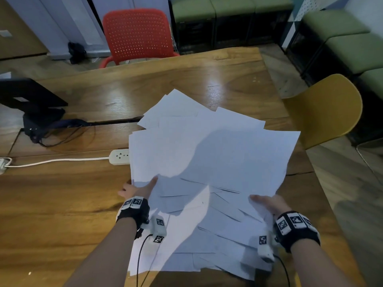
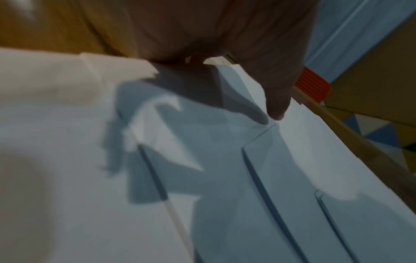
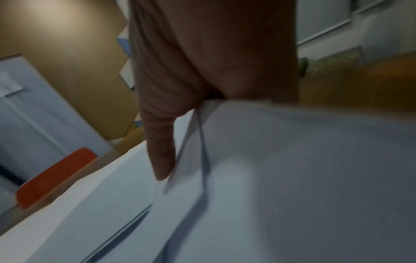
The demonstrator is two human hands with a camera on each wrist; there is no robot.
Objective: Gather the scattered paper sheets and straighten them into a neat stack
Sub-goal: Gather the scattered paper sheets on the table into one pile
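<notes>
A loose, fanned pile of white paper sheets covers the right half of the wooden table. The upper sheets are lifted at their near edge, and several more lie flat beneath, nearer to me. My left hand grips the lifted sheets at their left edge, thumb on top and fingers hidden underneath. My right hand grips their right edge the same way. In the left wrist view the thumb presses on overlapping sheets. The right wrist view shows the thumb lying on paper.
A white power strip with its cable lies just left of the pile, partly under it. A black device with dark cables sits at the far left. A red chair stands beyond the table and a yellow chair at its right edge.
</notes>
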